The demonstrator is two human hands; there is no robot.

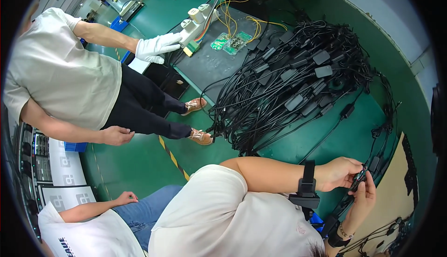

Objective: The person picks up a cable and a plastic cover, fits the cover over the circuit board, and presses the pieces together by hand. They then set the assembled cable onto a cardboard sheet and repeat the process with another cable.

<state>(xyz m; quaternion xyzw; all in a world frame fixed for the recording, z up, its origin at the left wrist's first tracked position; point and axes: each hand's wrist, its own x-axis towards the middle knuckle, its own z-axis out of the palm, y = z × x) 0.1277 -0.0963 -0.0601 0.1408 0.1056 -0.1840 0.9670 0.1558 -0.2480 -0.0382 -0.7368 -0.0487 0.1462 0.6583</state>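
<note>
My left hand (342, 173) and my right hand (364, 197) come together at the right, over the table's edge. Between their fingertips they pinch a small dark part (359, 177) joined to black cable; it has specks of colour, and the fingers hide most of it. Just above it lies a black cable with a box-shaped plug body (375, 164). To the left of my hands a large tangled heap of black cables with small black adapter boxes (294, 102) covers the green table.
A brown board (391, 196) lies beside my right hand. Green circuit boards (233, 43) with yellow wires sit on a dark mat (205, 66). A person's white-gloved hand (158, 47) touches a white socket strip (192, 27). Another person (95, 229) sits at the lower left.
</note>
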